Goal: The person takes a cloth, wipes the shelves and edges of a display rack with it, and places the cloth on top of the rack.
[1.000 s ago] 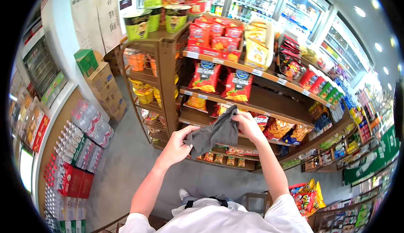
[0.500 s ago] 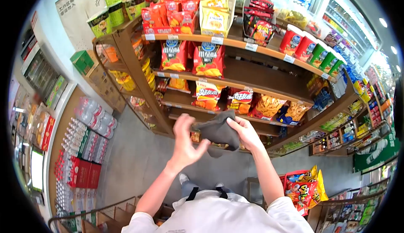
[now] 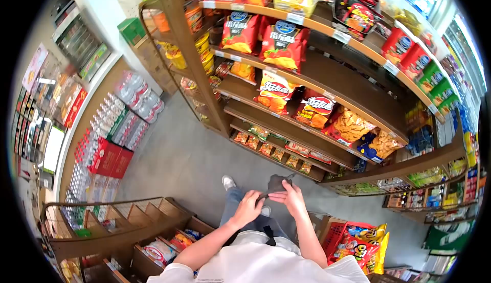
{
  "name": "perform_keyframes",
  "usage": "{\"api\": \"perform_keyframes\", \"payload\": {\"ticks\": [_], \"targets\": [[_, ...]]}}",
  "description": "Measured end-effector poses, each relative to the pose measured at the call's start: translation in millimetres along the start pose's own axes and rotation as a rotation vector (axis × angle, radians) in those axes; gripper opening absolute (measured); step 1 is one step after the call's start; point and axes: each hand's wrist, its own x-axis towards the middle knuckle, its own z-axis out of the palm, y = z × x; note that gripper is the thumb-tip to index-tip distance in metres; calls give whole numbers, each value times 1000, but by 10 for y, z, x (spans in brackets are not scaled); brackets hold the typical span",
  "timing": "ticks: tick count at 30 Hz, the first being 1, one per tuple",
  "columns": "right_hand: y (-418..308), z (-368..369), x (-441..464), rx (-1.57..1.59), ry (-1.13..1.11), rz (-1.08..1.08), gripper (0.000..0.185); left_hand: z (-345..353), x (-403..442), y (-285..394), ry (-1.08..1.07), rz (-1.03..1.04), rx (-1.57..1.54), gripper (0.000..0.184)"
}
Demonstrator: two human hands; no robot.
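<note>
Low in front of my body, a dark grey cloth [image 3: 277,183] hangs bunched between my two hands. My right hand [image 3: 290,199] grips it, with the fingers closed on its lower part. At its left, my left hand [image 3: 247,210] has its fingers curled in around a narrow dark end of the cloth. Both hands are close together, above my legs. How far the cloth extends beneath the fingers is hidden.
A brown shelf unit [image 3: 327,71] with snack bags stands ahead. A red basket [image 3: 333,235] of chip bags is at my right. Behind-left is a wooden display rack [image 3: 115,242]. Bottle packs [image 3: 138,96] line the counter on the left, beside grey floor [image 3: 174,150].
Both hands have come down and closer to my body with the cloth, which is more bunched. My left hand has gone from spread fingers to gripping it. The view has shifted and tilted.
</note>
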Motion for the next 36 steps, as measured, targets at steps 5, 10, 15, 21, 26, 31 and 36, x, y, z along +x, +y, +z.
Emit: {"api": "perform_keyframes", "payload": {"ticks": [5,10,15,21,26,31,36], "targets": [[-126,-147,246,-57,-53,-99,64,-180,169,-123,-4,-27,8,17],[-235,22,385,-130,40,-140,61,-218,434,-614,30,-43,207,15],[-277,264,813,-119,96,-9,64,43,761,-1535,211,-279,4,14],[-325,768,1573,-23,198,5,52,-59,1411,-1915,395,-487,-357,14],[-166,1084,2396,-22,359,-376,51,-344,1979,-2465,299,-351,-291,13],[182,876,3421,-114,488,-913,38,-83,2477,-3067,186,87,-124,15],[308,137,4333,-396,591,-1113,34,-27,3321,-3219,468,612,-54,19]]}}
